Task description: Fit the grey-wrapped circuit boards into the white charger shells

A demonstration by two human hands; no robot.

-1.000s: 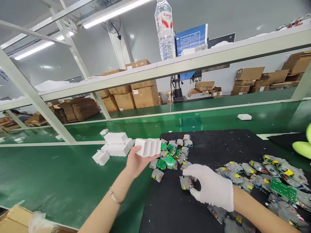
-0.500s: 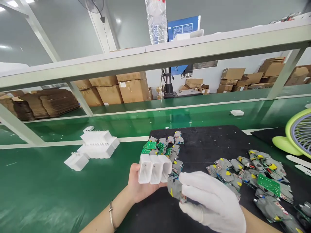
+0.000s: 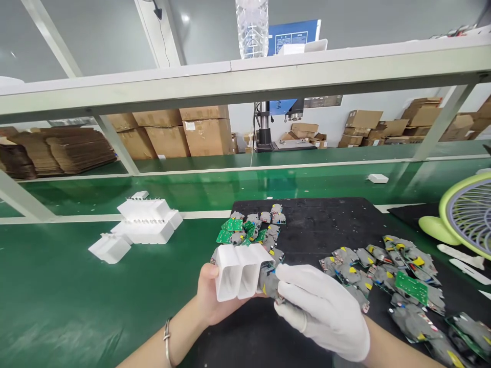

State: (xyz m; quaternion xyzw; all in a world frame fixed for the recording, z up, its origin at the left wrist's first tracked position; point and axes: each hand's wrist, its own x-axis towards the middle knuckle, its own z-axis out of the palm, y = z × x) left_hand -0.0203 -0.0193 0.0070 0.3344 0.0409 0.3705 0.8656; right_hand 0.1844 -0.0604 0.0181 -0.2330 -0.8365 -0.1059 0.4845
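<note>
The grey-wrapped circuit module [image 3: 269, 284] sits at the mouth of the rightmost pocket in the white shell block [image 3: 241, 272], low and centre over the near edge of the black mat [image 3: 326, 225]. The gloved right hand [image 3: 322, 312] pinches the module by its near end; the bare left hand [image 3: 210, 296] is wrapped round the block from below, openings tilted toward the camera. To seat it well, I judge the module should be squared to the pocket before pushing (how deep it already sits is hidden by the glove, so possibly only the tip is in). More modules [image 3: 387, 271] lie heaped to the right, spare shells [image 3: 146, 225] well apart on the green bench.
</note>
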